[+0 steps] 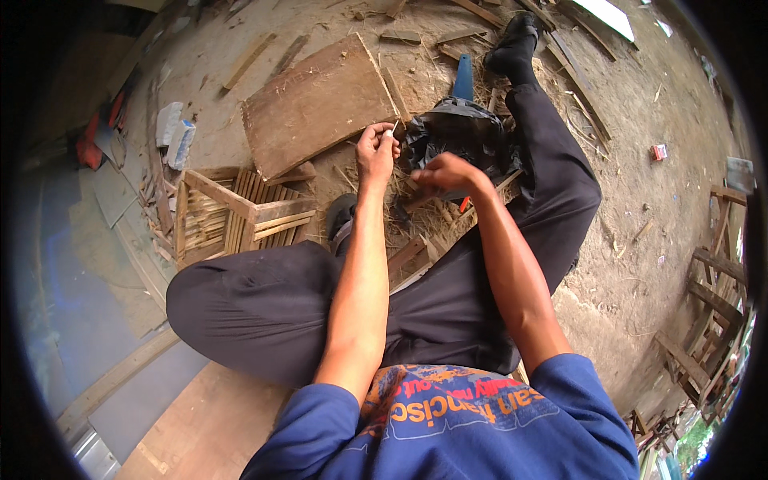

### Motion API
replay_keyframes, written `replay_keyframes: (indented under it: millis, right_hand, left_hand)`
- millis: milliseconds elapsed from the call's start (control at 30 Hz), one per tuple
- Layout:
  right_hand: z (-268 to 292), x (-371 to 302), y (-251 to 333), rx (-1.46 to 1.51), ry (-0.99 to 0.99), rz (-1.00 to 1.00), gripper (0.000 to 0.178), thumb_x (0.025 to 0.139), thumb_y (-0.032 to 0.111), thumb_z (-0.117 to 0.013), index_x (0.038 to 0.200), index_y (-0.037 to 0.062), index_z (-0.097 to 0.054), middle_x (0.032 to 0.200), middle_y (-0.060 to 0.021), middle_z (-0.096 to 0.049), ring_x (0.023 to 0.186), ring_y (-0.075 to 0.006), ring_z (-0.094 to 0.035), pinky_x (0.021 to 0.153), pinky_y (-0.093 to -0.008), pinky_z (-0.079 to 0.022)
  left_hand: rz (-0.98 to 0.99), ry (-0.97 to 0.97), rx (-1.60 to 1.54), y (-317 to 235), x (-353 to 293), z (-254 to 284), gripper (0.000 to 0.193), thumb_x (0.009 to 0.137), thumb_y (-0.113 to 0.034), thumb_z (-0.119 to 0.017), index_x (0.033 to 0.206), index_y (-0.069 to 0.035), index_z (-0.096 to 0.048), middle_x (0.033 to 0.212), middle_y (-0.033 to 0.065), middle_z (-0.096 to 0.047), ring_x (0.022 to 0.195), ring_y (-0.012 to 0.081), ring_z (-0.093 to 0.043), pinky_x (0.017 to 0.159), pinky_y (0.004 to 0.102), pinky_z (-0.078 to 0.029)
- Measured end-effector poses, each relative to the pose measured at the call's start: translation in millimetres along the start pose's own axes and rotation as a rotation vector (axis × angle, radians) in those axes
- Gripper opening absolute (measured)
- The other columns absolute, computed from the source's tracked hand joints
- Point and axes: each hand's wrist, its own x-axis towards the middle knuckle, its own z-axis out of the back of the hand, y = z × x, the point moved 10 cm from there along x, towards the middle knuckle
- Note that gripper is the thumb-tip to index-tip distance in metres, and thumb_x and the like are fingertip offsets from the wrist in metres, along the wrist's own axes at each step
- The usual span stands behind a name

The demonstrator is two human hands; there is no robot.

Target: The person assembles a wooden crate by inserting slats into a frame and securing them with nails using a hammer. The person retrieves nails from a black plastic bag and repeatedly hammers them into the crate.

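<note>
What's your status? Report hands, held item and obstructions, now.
Left hand pinching thin pale piece, close to wooden board. Right hand curled, blurred; grip unclear. Black plastic bag just beyond it, possibly in the way.

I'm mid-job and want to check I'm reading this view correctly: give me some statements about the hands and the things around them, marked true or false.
1. The left hand pinches a thin, pale piece. True.
2. A black plastic bag lies to the right of the brown board. True.
3. The slatted wooden crate is to the right of the bag. False: it is to the left.
4. The right hand rests on the board. False: it is near the bag, apart from the board.
</note>
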Motion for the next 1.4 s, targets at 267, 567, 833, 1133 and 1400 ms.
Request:
replay_keyframes:
  millis: [267, 567, 833, 1133, 1400]
  right_hand:
    - [-105.5, 51.8, -70.0, -0.767, -0.122, 0.25, 0.018, 0.083, 0.015, -0.065, 0.091, 0.0003, -0.073, 0.096, -0.0227, -0.073, 0.095, -0.0384, -0.072, 0.08, -0.0478, -0.059]
    - [-143.0, 76.9, -100.8, -1.327, -0.22, 0.279, 0.035, 0.092, 0.027, -0.059, 0.123, 0.0118, -0.068, 0.126, -0.0113, -0.063, 0.111, -0.0284, -0.063, 0.094, -0.0423, -0.051]
    - [-115.6, 34.6, -68.3, -1.41, -0.183, 0.659, 0.025, 0.085, 0.022, -0.064, 0.103, 0.0058, -0.067, 0.102, -0.0132, -0.064, 0.103, -0.029, -0.064, 0.092, -0.0452, -0.048]
    - [-85.7, -19.4, 74.8, -0.573, -0.271, 0.56, 0.024, 0.091, 0.017, -0.061, 0.111, 0.0052, -0.066, 0.099, -0.0176, -0.071, 0.089, -0.0337, -0.07, 0.078, -0.0467, -0.056]
    - [-21.8, -63.4, 189.4, -0.663, -0.807, 0.646, 0.051, 0.092, 0.021, -0.074, 0.13, -0.0008, -0.049, 0.099, -0.0224, -0.071, 0.085, -0.0225, -0.069, 0.071, -0.0347, -0.054]
  left_hand:
    - [-0.158, 0.013, 0.088, -49.2, -41.0, -17.1, 0.025, 0.101, -0.015, -0.054, 0.118, -0.003, -0.069, 0.085, 0.0026, -0.066, 0.068, 0.0091, -0.063, 0.064, 0.0257, -0.056]
    - [-0.274, -0.034, -0.088, -225.9, -97.5, 29.2, 0.025, 0.096, -0.012, -0.066, 0.113, 0.007, -0.068, 0.092, 0.0094, -0.073, 0.076, 0.0128, -0.07, 0.07, 0.0246, -0.056]
    - [-0.51, -0.192, -0.224, -330.6, -140.5, 115.1, 0.017, 0.098, -0.017, -0.067, 0.098, -0.003, -0.076, 0.063, 0.0002, -0.064, 0.05, 0.0055, -0.054, 0.051, 0.0235, -0.044]
    - [-0.599, -0.439, -0.523, -334.8, -157.6, 168.4, 0.023, 0.093, -0.02, -0.073, 0.086, 0.001, -0.074, 0.066, 0.002, -0.061, 0.06, 0.008, -0.053, 0.055, 0.029, -0.041]
    - [-0.614, -0.306, -0.788, -331.7, -156.4, 170.9, 0.014, 0.093, -0.019, -0.075, 0.094, -0.004, -0.073, 0.078, 0.0, -0.068, 0.066, 0.0073, -0.059, 0.057, 0.0241, -0.047]
